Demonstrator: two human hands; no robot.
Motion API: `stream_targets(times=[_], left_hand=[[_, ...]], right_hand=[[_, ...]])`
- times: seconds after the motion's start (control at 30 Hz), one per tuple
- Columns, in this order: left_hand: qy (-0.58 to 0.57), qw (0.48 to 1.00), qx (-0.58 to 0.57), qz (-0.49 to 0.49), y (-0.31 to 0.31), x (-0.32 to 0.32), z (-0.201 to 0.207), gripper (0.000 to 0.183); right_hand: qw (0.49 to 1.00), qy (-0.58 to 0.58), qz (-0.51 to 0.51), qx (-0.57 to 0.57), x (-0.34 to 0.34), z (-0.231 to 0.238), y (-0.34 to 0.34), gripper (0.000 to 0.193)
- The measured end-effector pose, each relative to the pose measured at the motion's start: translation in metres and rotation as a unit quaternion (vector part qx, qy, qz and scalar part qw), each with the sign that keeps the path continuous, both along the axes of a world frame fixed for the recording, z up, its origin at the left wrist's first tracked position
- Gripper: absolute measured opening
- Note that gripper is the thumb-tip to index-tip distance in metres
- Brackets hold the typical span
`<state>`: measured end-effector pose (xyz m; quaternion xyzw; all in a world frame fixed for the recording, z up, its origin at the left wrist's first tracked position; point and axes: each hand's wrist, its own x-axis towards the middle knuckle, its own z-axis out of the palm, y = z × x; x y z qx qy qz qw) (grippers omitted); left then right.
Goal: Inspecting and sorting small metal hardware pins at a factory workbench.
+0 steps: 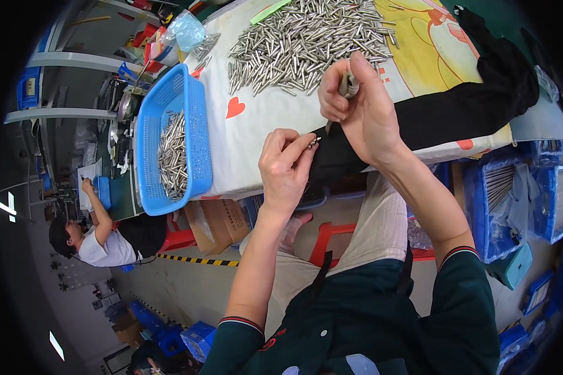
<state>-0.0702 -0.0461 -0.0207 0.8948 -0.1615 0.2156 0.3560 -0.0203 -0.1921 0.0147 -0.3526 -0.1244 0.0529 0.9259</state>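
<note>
Your left hand (286,164) fingers pinch a small metal part (313,143) — right hand (356,100) fingers clamp a metal rod (348,84) above the surface (250,119).

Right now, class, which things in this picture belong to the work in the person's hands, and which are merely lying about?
In use:
left hand pinching a small metal part
right hand gripping a metal pin
heap of metal pins on the table
blue basket of pins

Lying about:
black cloth
clear bag
cardboard box
red stool
</note>
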Motion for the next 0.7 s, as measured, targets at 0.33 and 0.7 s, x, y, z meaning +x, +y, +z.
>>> stream_targets(times=[0.33,0.7], left_hand=[[-0.006,1.0,-0.004,-0.004,-0.001,0.0,0.0,0.017],[-0.001,1.0,0.0,-0.004,0.0,0.002,0.001,0.016]], right_hand=[[0.999,-0.029,0.015,0.039,-0.001,-0.014,0.001,0.045],[0.999,0.008,-0.007,0.04,-0.001,-0.014,0.005,0.047]])
